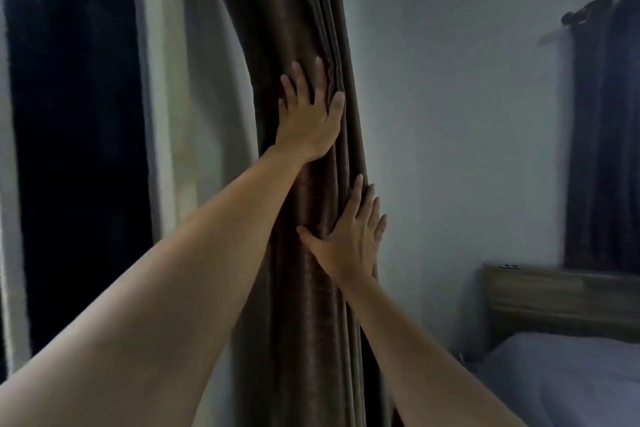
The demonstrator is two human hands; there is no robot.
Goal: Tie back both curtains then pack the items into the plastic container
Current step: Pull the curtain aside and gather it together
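No readable text, label, brand, number or sign on any surface in view.

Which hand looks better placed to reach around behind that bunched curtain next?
Probably the right hand: it lies lower, with its fingers at the edge of the curtain beside the wall. The left hand presses flat on the front folds higher up.
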